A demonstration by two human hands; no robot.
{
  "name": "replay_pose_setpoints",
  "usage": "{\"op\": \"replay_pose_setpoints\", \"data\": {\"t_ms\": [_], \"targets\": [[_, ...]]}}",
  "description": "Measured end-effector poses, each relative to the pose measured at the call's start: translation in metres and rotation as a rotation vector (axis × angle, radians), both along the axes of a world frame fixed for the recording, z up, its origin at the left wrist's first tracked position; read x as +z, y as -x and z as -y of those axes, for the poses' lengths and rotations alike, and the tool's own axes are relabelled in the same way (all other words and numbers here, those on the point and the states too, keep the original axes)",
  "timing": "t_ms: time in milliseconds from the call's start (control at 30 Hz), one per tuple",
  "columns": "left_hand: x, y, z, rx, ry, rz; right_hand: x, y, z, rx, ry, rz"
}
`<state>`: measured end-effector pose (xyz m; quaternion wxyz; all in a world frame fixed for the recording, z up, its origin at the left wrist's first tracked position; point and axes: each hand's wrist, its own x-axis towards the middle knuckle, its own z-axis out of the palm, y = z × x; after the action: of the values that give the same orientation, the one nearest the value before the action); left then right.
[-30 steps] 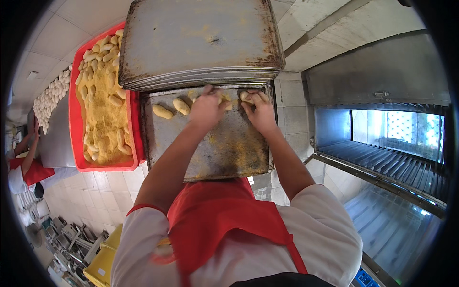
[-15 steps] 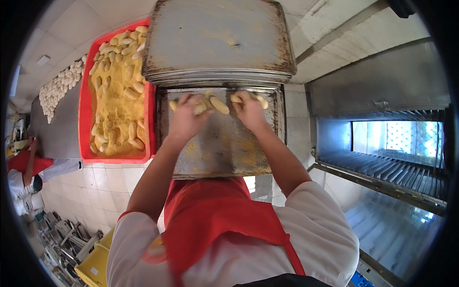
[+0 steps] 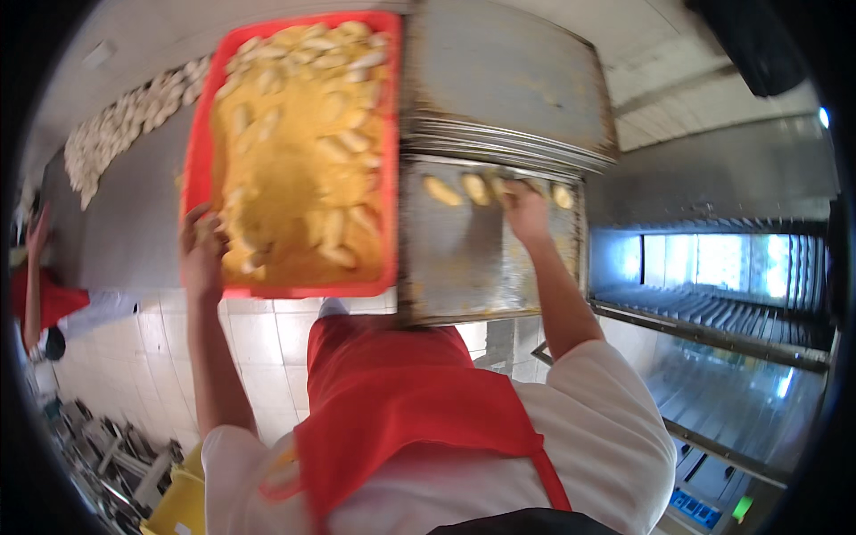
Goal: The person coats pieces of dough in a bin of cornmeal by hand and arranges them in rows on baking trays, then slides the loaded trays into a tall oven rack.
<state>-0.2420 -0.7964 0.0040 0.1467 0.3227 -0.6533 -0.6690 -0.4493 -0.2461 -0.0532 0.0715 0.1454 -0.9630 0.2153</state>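
Flanking baking tray [image 3: 464, 267]: red crate [image 3: 385, 223], tray stack [image 3: 508, 89]

A red crate [image 3: 390, 169] holds yellow crumbed pieces [image 3: 299, 178], beside a grey metal tray [image 3: 455, 259] and a red apron [image 3: 392, 410].

Red tray [image 3: 389, 178]: rectangular, full of yellow crumbs and pale dough pieces; left hand [image 3: 201, 254] is at its near-left corner.
Metal baking tray [image 3: 455, 267]: flat, greasy, under right hand [image 3: 524, 209].
Breaded pieces [image 3: 443, 190]: oval, in one row at the far edge, beside the right hand.
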Motion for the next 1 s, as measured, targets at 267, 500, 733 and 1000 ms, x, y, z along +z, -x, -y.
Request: {"op": "replay_pose_setpoints", "data": {"t_ms": [267, 500, 733, 1000], "targets": [[0.004, 0.020, -0.001, -0.668, 0.786, 0.312, 0.042, -0.090, 0.263, 0.626, -0.006, 0.064], [-0.020, 0.049, 0.007, -0.728, 0.734, 0.249, 0.074, -0.079, 0.290, 0.401, -0.098, 0.583], [0.005, 0.066, 0.011, -0.895, 0.836, 0.382, 0.038, -0.124, 0.308, 0.368, -0.407, 0.655], [-0.008, 0.050, 0.040, -0.754, 0.564, 0.232, 0.063, -0.127, 0.333, 0.611, 0.064, 0.411]]}}
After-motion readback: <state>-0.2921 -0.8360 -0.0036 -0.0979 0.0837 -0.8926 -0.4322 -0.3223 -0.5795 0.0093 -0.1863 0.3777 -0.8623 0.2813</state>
